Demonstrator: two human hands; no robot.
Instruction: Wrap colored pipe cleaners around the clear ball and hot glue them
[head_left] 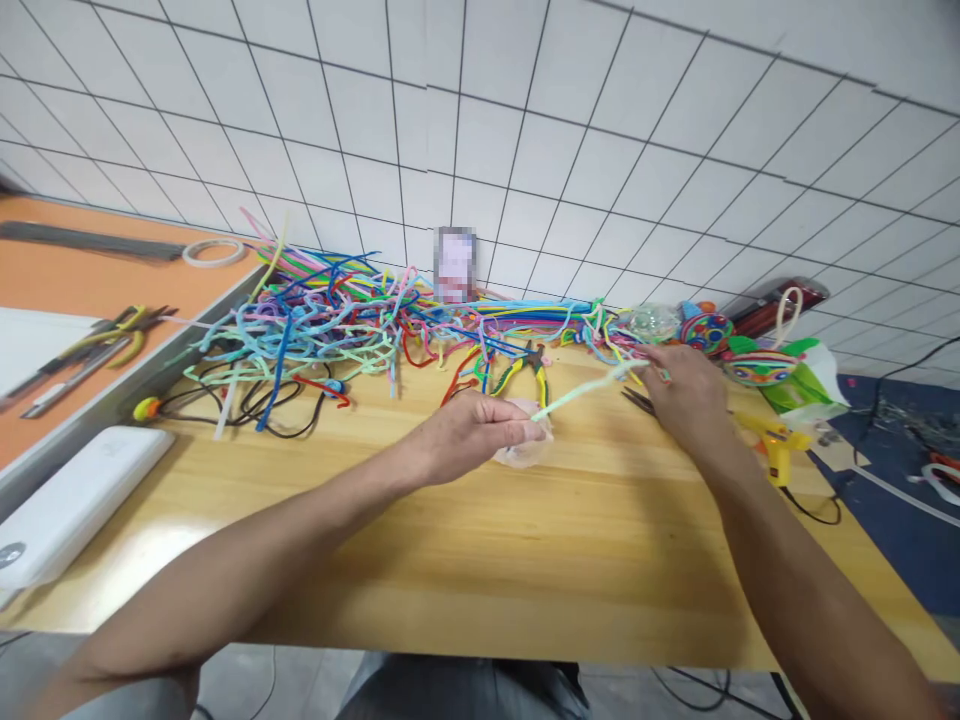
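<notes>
In the middle of the frame, the left hand [491,428] pinches one end of a pale green pipe cleaner [585,388] between thumb and fingers. The other end runs up to the right hand [686,392], right of centre, whose bent fingers seem to grip it too, though their exact contact is hidden. Held at both ends above the table [450,560], the strip is stretched out, probably so that its length stays straight and under control.

The heap of pipe cleaners [322,310] lies along the wall at upper left and centre, likely to keep the stock within reach. The pliers [533,365] lie just beyond the left hand, handles toward the bottom of the frame, which would suit a quick pick-up; the glue gun [780,448] sits at right, beside the right forearm.

As for containers, a crumpled clear wrapper [523,455] lies below the left hand, its contents impossible to tell. At upper right, a rounded clear package [654,322] stands near the wall; what it holds is unclear. A green-and-white bag [817,385] lies farther right, its inside hidden.
</notes>
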